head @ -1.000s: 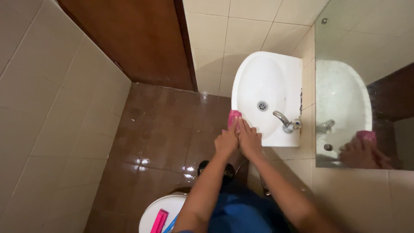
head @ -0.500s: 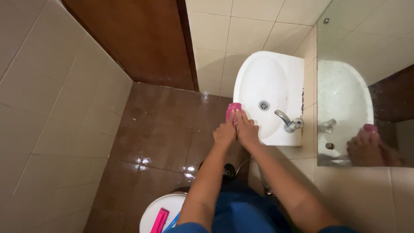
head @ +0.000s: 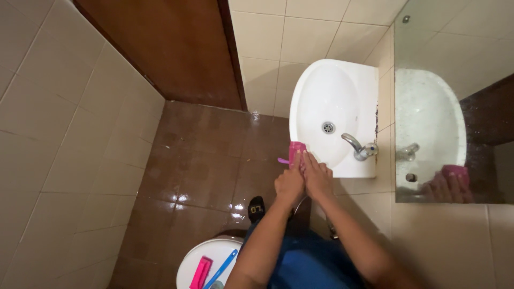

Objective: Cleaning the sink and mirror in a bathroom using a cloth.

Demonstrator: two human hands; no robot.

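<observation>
The left hand point(head: 289, 184) and the right hand point(head: 318, 180) lie side by side, touching each other, with the fingers stretched forward and pressed flat on a pink sponge point(head: 296, 151). Both hands push the sponge down rather than pinch it; it seems they are put together so that more weight goes on the sponge. The sponge sits on the near left rim of the white washbasin point(head: 326, 112), partly over the edge, and a thin pink strip sticks out of it to the left.

Inside the basin the round metal drain point(head: 328, 127) is a little farther than the sponge, and the chrome tap point(head: 358, 148) stands at the right side, near the right hand but apart from it. On the right wall hangs a mirror point(head: 455, 101), which repeats the basin, the tap and the fingers on the sponge.

Below the arms the floor point(head: 198, 160) is of brown tiles and looks wet and shiny. At the near edge stands a white bucket point(head: 206, 257) with a pink brush point(head: 199, 273) and a blue stick-like tool point(head: 222, 267) in it, well apart from the hands. A brown door point(head: 166, 48) closes the far side.
</observation>
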